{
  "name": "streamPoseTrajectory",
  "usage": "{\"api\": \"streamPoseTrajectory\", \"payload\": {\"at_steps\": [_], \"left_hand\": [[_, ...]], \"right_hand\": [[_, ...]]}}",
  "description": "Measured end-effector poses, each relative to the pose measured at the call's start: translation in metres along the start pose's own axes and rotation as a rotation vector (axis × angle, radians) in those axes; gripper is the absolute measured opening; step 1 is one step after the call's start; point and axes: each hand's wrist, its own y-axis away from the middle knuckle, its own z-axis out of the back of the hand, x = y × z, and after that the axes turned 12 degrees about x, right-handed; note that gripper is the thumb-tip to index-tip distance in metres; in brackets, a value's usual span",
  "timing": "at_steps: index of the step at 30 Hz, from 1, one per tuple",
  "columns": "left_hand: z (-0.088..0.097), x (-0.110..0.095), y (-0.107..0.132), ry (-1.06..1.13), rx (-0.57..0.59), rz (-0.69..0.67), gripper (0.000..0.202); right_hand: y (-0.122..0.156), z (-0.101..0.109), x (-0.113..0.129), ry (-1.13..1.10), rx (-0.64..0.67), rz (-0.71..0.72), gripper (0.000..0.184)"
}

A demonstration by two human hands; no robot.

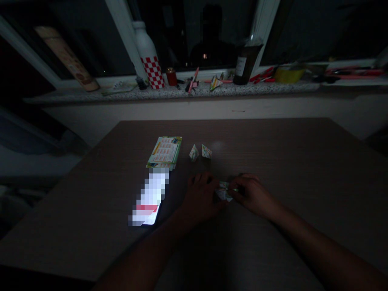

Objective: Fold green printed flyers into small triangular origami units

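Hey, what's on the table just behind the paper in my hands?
Two folded paper shapes stand behind the paper piece. The left hand and right hand cover its edges.

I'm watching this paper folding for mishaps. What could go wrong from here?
Light is very dim, so a crease in the small paper piece pinched between left hand and right hand may go crooked. The left forearm passes close to the lit phone and might nudge it. The two folded pieces stand just beyond the hands and could be knocked.
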Motion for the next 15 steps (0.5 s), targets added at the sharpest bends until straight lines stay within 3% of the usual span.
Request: {"api": "streamPoseTrajectory", "payload": {"at_steps": [7,11,15], "left_hand": [[0.0025,0.0027,0.0021,0.024,0.021,-0.028,0.052],[0.0024,0.0043,0.0015,0.069,0.002,-0.105,0.055],[0.0036,0.0044,-0.0002,0.164,-0.046,-0.179,0.031]], "right_hand": [[0.0038,0.0006,-0.0012,-0.06,-0.029,0.012,0.005],[0.0068,0.0012,-0.002,-0.273,-0.076,0.004,0.007],[0.0087,0.0038,-0.001,-0.579,-0.133,-0.052,0.018]]}}
